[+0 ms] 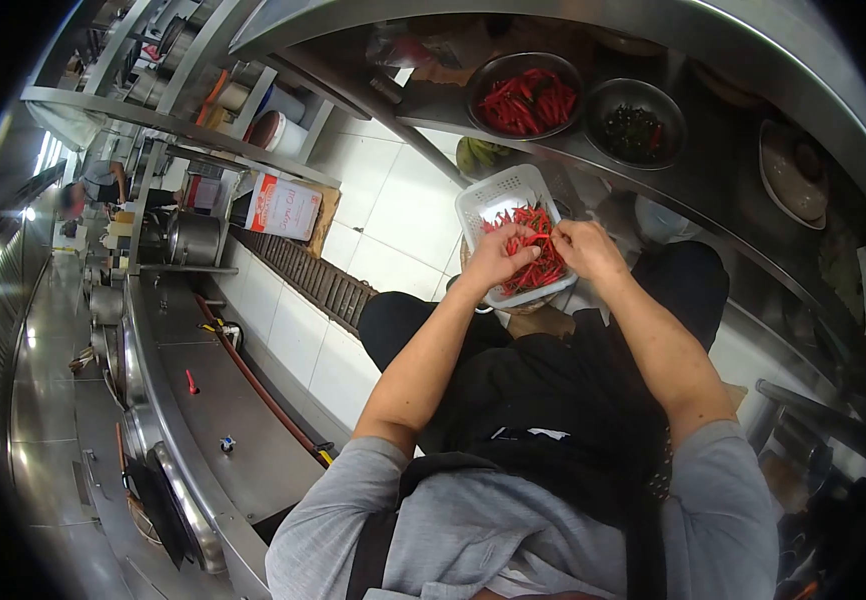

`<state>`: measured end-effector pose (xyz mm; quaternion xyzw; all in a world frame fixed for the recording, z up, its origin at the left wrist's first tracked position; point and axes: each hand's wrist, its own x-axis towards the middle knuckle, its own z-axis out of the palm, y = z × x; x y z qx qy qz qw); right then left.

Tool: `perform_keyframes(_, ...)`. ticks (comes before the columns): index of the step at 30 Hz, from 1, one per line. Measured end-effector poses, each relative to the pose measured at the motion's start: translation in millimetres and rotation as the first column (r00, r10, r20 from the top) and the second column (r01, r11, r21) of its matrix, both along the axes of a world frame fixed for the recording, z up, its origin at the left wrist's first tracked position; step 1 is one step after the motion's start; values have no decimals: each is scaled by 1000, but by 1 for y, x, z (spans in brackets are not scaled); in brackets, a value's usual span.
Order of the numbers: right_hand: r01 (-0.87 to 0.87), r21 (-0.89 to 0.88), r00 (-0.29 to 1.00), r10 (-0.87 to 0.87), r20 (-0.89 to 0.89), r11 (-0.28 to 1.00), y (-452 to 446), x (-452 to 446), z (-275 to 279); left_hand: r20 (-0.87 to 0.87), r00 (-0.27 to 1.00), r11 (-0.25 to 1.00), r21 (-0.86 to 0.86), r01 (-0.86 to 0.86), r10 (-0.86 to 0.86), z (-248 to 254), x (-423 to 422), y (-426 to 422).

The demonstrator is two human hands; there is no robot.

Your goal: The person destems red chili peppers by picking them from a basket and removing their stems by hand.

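Observation:
Between my legs stands a white plastic basket (478,200) full of thin red chilies (528,217), some with green stems. My left hand (496,257) is over the basket's left side, its fingers closed on a red chili (540,239). From the right, my right hand (590,249) pinches at the other end of that chili, thumb and fingers together. The fingertips partly hide the chili, and my hands cover part of the heap below.
On the steel shelf ahead sit a metal bowl of red chilies (526,95) and a bowl of dark green trimmings (633,125). Green bananas (478,157) lie behind the basket. A floor drain grate (303,283) and a steel counter (223,400) run along the left. Another person (103,180) stands far left.

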<state>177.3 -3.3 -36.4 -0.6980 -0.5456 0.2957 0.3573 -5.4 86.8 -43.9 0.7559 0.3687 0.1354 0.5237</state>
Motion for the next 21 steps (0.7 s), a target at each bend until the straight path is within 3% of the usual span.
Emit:
perform_keyframes(6,-17,59,999,20,-47,998,-4,0,5,222,945,967,-140,-212,239,-11,16,-8)
perform_keyframes(8,-13,51,998,16,-63,999,-5,0,10,241,910,870,-450,-202,336,-1,17,-12)
perform_keyframes(9,-11,43,997,14,-80,999,-6,0,13,241,910,870,-450,-203,336,2,18,-14)
perform_keyframes(11,-25,99,995,34,-89,995,-8,0,16,265,866,764,-617,-186,425,9,19,-18)
perform_keyframes(12,-38,154,994,53,-94,987,-9,0,18,264,865,764,-617,-188,426,9,18,-20)
perform_keyframes(14,-81,185,992,96,-77,979,-10,-2,20,282,797,595,-795,-117,534,10,15,-26)
perform_keyframes(15,-122,214,989,137,-58,969,-10,-2,21,282,797,594,-796,-116,534,6,12,-27)
perform_keyframes(17,-170,249,983,181,-21,953,-9,-4,11,323,751,468,-883,20,576,-8,6,-29)
perform_keyframes(21,-353,295,935,348,71,888,-15,-13,13,337,740,398,-912,101,583,-24,-7,-24)
